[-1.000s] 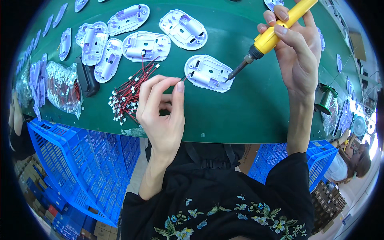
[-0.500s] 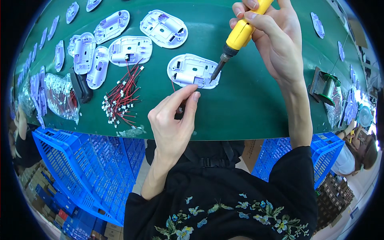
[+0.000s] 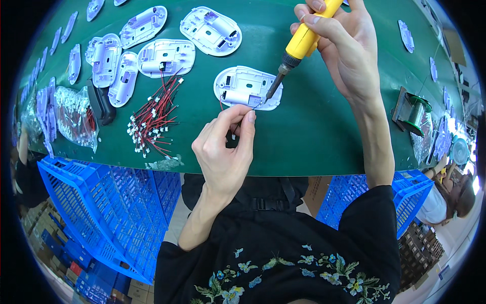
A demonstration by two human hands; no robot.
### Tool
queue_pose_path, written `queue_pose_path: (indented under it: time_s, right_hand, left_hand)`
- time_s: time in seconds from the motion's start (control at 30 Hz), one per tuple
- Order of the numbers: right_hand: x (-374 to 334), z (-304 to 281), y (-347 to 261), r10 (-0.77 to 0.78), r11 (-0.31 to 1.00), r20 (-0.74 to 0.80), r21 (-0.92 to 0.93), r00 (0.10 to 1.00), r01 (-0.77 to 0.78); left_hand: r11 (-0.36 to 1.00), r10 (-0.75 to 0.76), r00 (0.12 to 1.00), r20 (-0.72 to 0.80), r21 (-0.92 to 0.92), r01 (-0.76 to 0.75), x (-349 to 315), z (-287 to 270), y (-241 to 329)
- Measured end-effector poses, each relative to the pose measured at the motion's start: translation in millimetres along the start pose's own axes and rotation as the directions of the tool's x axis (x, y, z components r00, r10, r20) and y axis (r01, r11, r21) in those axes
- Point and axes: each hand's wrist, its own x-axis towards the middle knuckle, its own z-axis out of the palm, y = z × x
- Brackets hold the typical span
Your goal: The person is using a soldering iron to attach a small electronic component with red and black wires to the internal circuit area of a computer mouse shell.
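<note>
My right hand (image 3: 349,50) grips a yellow soldering iron (image 3: 298,45), its dark tip resting on the near right edge of a white oval plastic shell (image 3: 243,83) lying open side up on the green table (image 3: 314,131). My left hand (image 3: 225,152) pinches a thin red wire (image 3: 221,105) between thumb and forefinger just below the shell; the wire runs up to the shell's near edge.
A loose bundle of red wires with white plugs (image 3: 152,119) lies left of the shell. Several more white shells (image 3: 164,55) sit at the back left, beside a clear bag of parts (image 3: 73,116). A solder spool (image 3: 415,114) stands right. Blue crates (image 3: 101,213) sit below the table edge.
My left hand came down from beside the shell to just below it with the wire. The soldering iron tip moved onto the shell's near edge, and the view shifted slightly.
</note>
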Motion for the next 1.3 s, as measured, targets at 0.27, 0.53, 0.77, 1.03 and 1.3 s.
queue_pose_path:
  time_s: [0.27, 0.53, 0.77, 1.03, 1.3]
  right_hand:
    - [-0.9, -6.0, 7.4, -0.025, 0.998, 0.055, 0.063, 0.998, 0.022]
    - [1.4, -5.2, 10.1, -0.022, 1.0, 0.044, 0.013, 0.999, 0.022]
    - [1.6, -3.9, 8.9, -0.024, 1.0, 0.049, -0.002, 0.999, 0.024]
    - [-3.6, 1.3, 0.6, -0.043, 0.995, 0.101, 0.092, 0.994, 0.034]
    - [0.6, -4.2, 10.3, -0.067, 0.996, 0.092, 0.06, 0.994, 0.062]
  left_hand:
    - [1.0, -0.001, 1.0, 0.031, 0.005, 0.0, -1.5, 1.2, -4.4]
    - [0.999, 0.014, 1.0, 0.007, 0.029, -0.015, -0.3, 2.3, -3.4]
    - [0.999, 0.025, 1.0, 0.013, 0.036, -0.025, 0.8, 3.4, -4.7]
    - [0.999, 0.015, 1.0, 0.011, 0.047, -0.016, -0.5, 4.0, -4.7]
    - [0.999, 0.027, 1.0, 0.013, 0.044, -0.028, 0.4, 3.9, -3.6]
